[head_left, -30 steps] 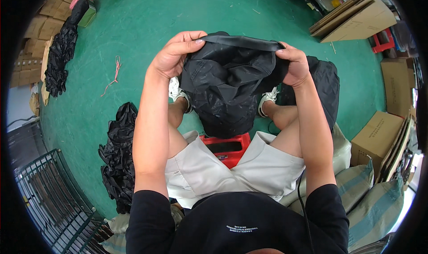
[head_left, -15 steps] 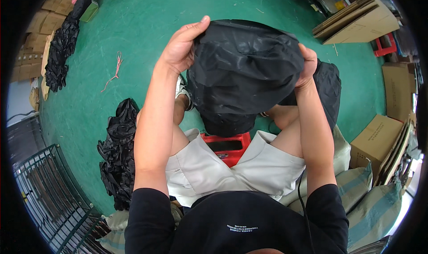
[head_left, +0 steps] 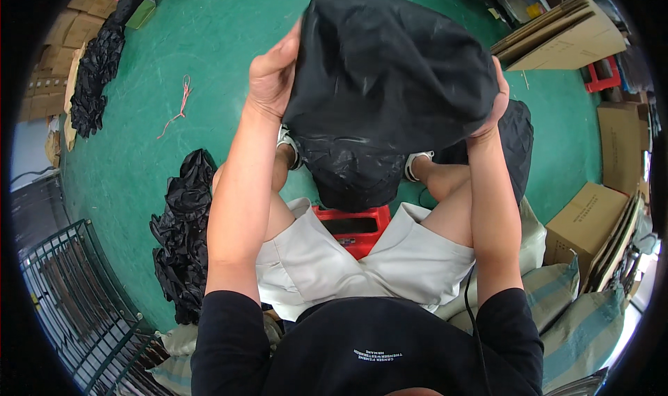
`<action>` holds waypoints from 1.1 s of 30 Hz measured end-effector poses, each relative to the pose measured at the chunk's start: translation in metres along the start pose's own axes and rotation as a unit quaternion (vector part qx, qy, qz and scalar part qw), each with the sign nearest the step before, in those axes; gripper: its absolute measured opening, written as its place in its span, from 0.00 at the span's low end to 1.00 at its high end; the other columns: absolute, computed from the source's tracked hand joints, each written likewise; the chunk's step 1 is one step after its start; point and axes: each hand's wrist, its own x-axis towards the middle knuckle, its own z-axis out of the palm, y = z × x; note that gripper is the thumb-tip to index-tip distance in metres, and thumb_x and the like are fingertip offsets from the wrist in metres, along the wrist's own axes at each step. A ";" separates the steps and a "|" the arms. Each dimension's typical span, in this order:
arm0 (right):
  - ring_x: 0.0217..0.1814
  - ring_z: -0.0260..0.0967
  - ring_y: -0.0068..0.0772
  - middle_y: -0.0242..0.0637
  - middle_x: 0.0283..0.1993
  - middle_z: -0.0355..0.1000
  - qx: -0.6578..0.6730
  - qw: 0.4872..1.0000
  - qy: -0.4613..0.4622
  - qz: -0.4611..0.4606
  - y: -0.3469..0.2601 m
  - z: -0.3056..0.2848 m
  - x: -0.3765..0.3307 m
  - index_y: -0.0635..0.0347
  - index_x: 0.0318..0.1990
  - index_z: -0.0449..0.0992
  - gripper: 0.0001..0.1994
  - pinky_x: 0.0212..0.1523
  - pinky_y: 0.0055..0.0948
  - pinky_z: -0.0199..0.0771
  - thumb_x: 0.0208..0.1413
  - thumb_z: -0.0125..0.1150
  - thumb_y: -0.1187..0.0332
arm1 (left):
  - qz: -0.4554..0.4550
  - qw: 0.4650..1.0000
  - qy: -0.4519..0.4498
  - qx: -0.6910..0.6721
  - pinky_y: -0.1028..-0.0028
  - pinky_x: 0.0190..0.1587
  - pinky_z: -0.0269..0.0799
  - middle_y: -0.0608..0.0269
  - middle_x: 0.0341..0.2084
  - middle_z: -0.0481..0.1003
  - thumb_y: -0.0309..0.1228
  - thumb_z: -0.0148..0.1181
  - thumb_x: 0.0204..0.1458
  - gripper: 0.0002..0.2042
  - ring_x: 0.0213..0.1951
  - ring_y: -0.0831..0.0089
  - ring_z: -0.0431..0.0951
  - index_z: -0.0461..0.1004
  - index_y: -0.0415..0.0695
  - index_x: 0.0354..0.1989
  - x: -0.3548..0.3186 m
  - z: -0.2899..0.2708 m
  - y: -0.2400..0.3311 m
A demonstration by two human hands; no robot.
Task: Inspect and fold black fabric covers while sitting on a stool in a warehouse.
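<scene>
A large black plastic bag (head_left: 390, 69) is raised in front of me, puffed out and held at both sides. My left hand (head_left: 273, 73) grips its left edge, thumb and fingers pinched on the film. My right hand (head_left: 495, 104) holds the right edge, mostly hidden behind the bag. Beneath it a second bulging black bag (head_left: 351, 177) stands on the floor between my knees. I sit on a red stool (head_left: 351, 229), only its front edge showing between my legs.
A heap of crumpled black bags (head_left: 182, 236) lies by my left thigh, another pile (head_left: 94, 76) at far left. Another black bag (head_left: 518, 149) sits by my right knee. Cardboard boxes (head_left: 588, 219) and flat cardboard (head_left: 563, 38) stand right. A wire rack (head_left: 69, 305) is lower left. Green floor (head_left: 209, 41).
The black bag was held stretched out lower down between my hands; both hands have lifted it higher and closer, and it has puffed up into a dome.
</scene>
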 end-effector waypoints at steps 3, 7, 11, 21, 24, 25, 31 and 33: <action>0.64 0.64 0.57 0.57 0.63 0.64 -0.005 1.000 -0.029 -0.003 -0.006 0.002 0.000 0.70 0.61 0.65 0.26 0.68 0.54 0.57 0.65 0.42 0.57 | -0.020 0.987 0.017 0.160 0.63 0.64 0.62 0.46 0.57 0.69 0.26 0.63 0.42 0.40 0.58 0.56 0.71 0.54 0.33 0.67 -0.001 0.009 -0.003; 0.64 0.64 0.57 0.58 0.64 0.63 -0.080 0.996 -0.018 -0.043 -0.018 -0.008 -0.010 0.70 0.62 0.63 0.27 0.67 0.56 0.56 0.63 0.45 0.57 | 0.027 0.995 -0.015 0.099 0.63 0.64 0.63 0.43 0.57 0.68 0.25 0.60 0.38 0.40 0.57 0.54 0.72 0.54 0.29 0.65 0.000 0.011 0.006; 0.63 0.65 0.56 0.57 0.63 0.64 -0.046 0.998 -0.010 -0.031 -0.009 0.002 -0.004 0.70 0.64 0.61 0.28 0.67 0.54 0.58 0.61 0.48 0.59 | 0.048 0.998 -0.018 -0.024 0.62 0.65 0.61 0.41 0.60 0.65 0.27 0.58 0.38 0.41 0.59 0.53 0.70 0.51 0.29 0.66 0.003 0.009 -0.005; 0.56 0.71 0.51 0.54 0.56 0.71 -0.105 0.989 0.088 -0.046 0.009 0.015 0.010 0.72 0.59 0.64 0.24 0.62 0.47 0.68 0.53 0.45 0.74 | 0.047 0.999 -0.025 0.011 0.62 0.65 0.62 0.41 0.59 0.65 0.23 0.50 0.33 0.43 0.59 0.53 0.70 0.51 0.32 0.67 0.010 0.007 -0.017; 0.56 0.71 0.52 0.56 0.57 0.70 -0.032 0.998 0.027 -0.040 0.002 0.008 0.003 0.74 0.57 0.66 0.23 0.63 0.47 0.67 0.54 0.41 0.73 | 0.035 0.998 0.031 0.048 0.62 0.62 0.65 0.41 0.56 0.69 0.23 0.49 0.32 0.41 0.56 0.52 0.73 0.56 0.30 0.65 0.007 -0.003 -0.014; 0.56 0.71 0.52 0.56 0.56 0.70 -0.024 0.998 0.019 -0.051 0.000 0.009 -0.002 0.75 0.55 0.67 0.22 0.63 0.48 0.67 0.55 0.40 0.72 | 0.022 0.998 0.020 0.050 0.62 0.61 0.67 0.41 0.54 0.71 0.23 0.49 0.32 0.40 0.54 0.53 0.74 0.58 0.29 0.63 0.009 -0.010 -0.018; 0.55 0.71 0.55 0.58 0.54 0.71 0.008 0.996 0.063 -0.066 0.003 0.015 -0.006 0.77 0.51 0.70 0.21 0.63 0.51 0.67 0.56 0.38 0.71 | -0.133 0.990 0.019 -0.049 0.61 0.60 0.69 0.40 0.52 0.72 0.24 0.50 0.34 0.36 0.53 0.51 0.75 0.61 0.25 0.59 0.007 -0.010 -0.043; 0.53 0.72 0.55 0.59 0.54 0.71 -0.008 0.998 0.062 -0.032 0.000 0.015 -0.003 0.77 0.50 0.70 0.20 0.61 0.51 0.69 0.57 0.37 0.72 | -0.093 0.992 -0.033 -0.081 0.59 0.62 0.67 0.39 0.53 0.71 0.25 0.51 0.36 0.36 0.54 0.50 0.74 0.60 0.25 0.60 0.002 -0.008 -0.053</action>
